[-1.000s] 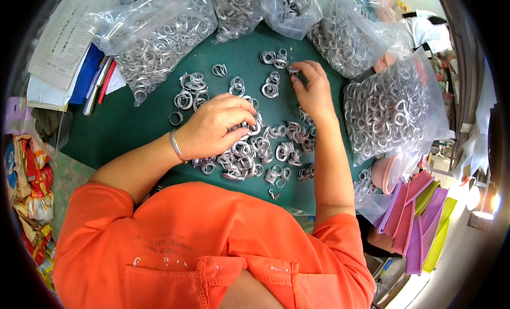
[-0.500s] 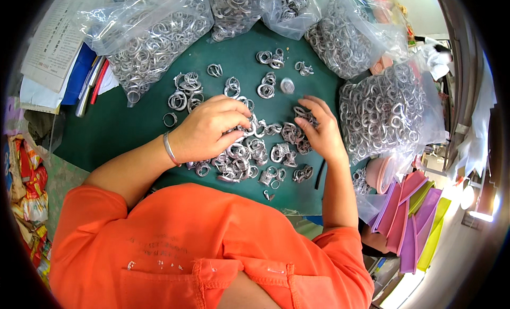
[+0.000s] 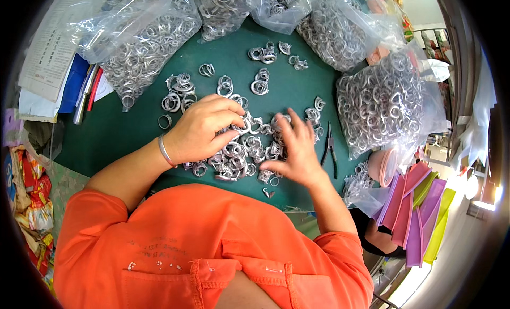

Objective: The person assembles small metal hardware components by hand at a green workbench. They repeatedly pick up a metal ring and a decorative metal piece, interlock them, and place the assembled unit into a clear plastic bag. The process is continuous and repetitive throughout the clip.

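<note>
Silver-grey metal rings (image 3: 234,159) lie in a dense heap near the front of the green table (image 3: 135,133). My left hand (image 3: 204,125) rests over the heap's left side, fingers bent and thumb apart, its fingertips touching rings; no ring shows clearly gripped. To its right, my right hand (image 3: 297,152) is open with fingers spread above the heap's right part, hiding some rings. Just beyond its fingers is a short row of rings (image 3: 313,115). Smaller ring clusters stand apart: one at the left (image 3: 180,83), one in the middle (image 3: 260,82) and one farther back (image 3: 262,54).
Clear plastic bags full of rings line the back, including a left bag (image 3: 151,48) and a right bag (image 3: 380,107). Black-handled pliers (image 3: 330,147) lie right of my right hand. Pens (image 3: 87,94) and papers (image 3: 48,59) are at the left; coloured plastic trays (image 3: 411,213) at the right.
My right hand has moved left and nearer, from the right-hand rings to the heap, and spread its fingers. The pliers now show fully. A blurred ring has gone from mid-table; another lies farther back.
</note>
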Demonstrator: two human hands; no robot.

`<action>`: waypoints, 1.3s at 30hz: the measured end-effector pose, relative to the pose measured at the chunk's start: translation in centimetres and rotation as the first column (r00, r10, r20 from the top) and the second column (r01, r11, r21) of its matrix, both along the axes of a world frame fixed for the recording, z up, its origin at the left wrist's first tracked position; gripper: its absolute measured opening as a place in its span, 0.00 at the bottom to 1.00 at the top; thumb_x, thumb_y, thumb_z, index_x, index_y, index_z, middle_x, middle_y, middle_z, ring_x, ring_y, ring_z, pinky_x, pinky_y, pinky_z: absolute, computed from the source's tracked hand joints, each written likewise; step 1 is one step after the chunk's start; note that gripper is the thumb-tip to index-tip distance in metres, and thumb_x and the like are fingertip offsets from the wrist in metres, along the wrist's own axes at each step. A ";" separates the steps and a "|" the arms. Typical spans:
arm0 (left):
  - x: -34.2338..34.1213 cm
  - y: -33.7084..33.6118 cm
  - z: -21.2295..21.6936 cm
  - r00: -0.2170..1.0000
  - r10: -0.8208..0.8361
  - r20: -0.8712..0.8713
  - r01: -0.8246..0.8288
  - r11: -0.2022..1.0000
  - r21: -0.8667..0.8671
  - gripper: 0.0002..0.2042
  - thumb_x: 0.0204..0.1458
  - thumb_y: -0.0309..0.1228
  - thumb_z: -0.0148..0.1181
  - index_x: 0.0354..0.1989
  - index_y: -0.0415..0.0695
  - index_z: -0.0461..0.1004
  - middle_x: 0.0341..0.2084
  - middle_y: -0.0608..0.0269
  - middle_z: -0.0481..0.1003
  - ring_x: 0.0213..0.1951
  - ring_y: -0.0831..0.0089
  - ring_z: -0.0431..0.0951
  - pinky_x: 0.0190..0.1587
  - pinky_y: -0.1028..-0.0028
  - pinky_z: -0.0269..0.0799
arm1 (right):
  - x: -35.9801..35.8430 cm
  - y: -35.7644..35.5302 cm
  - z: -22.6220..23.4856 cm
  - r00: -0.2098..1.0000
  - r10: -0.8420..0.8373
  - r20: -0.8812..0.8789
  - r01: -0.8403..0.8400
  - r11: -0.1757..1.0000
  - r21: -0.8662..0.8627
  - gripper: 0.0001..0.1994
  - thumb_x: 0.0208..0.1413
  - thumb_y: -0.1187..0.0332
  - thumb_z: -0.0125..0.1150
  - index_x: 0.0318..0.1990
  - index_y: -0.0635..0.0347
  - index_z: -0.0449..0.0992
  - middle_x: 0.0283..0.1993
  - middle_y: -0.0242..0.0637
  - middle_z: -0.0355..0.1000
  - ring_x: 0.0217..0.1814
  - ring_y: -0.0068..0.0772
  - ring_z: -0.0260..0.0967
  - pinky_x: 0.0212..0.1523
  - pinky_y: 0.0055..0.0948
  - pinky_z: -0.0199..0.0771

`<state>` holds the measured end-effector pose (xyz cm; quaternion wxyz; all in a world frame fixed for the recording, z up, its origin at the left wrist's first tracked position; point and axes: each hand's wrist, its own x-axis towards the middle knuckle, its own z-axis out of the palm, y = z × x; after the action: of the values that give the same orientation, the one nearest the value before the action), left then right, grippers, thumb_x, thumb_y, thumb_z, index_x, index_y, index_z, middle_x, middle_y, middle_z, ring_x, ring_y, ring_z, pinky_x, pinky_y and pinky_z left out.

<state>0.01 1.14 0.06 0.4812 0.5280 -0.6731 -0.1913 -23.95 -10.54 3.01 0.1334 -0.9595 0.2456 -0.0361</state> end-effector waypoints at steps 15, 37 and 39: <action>0.0 0.0 0.1 1.000 -0.010 0.000 0.010 1.000 0.016 0.09 0.41 0.22 0.64 0.33 0.41 0.76 0.40 0.58 0.76 0.42 0.59 0.75 0.46 0.65 0.69 | 0.0 -1.2 -1.0 0.807 -0.275 0.522 0.060 0.918 0.392 0.20 0.36 0.76 0.69 0.42 0.60 0.73 0.47 0.41 0.66 0.47 0.36 0.66 0.46 0.30 0.70; -1.6 0.8 2.0 0.890 -0.087 0.448 -0.033 0.967 0.253 0.51 0.22 0.48 0.77 0.63 0.51 0.62 0.59 0.56 0.61 0.54 0.60 0.66 0.51 0.57 0.56 | -1.2 3.5 -1.1 0.993 -0.014 0.114 -0.001 0.991 0.132 0.44 0.27 0.54 0.76 0.60 0.49 0.67 0.66 0.51 0.52 0.59 0.55 0.59 0.55 0.48 0.62; -2.1 0.4 1.8 0.886 -0.010 0.463 -0.103 0.970 0.219 0.48 0.25 0.49 0.75 0.62 0.50 0.62 0.54 0.57 0.64 0.52 0.59 0.67 0.49 0.58 0.58 | 0.3 3.0 -0.7 0.989 -0.019 0.149 -0.013 0.977 0.211 0.45 0.23 0.63 0.79 0.59 0.48 0.67 0.66 0.52 0.52 0.59 0.55 0.59 0.55 0.48 0.63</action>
<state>-2.10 1.58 1.86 0.2455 0.6280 -0.7274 -0.1278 -23.60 -7.58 2.32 0.2528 -0.9340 0.2389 -0.0822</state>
